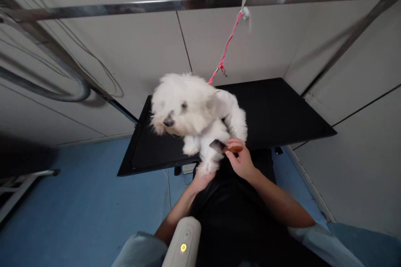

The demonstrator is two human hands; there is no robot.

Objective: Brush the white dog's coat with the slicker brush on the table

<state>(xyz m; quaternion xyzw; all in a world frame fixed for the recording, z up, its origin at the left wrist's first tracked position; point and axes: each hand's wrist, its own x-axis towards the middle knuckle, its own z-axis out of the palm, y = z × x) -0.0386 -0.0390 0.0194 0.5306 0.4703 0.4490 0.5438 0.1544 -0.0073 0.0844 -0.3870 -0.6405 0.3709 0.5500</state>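
A fluffy white dog (184,104) is on a black grooming table (275,108), its head turned to the left. My left hand (203,180) is closed around one of its front paws, held out over the table's near edge; fur hides part of the fingers. In my right hand (242,162) is a slicker brush (217,146) by its brown handle. The dark head of the brush lies against the fur of that same leg. A pink leash (227,48) runs from the dog up to the metal bar above.
The metal bar (140,7) spans the back above the table, with posts at both sides. A grey hose (62,94) curves at the left. A white device with a yellow light (184,242) is close to the camera at the bottom. Blue floor (94,200) lies below.
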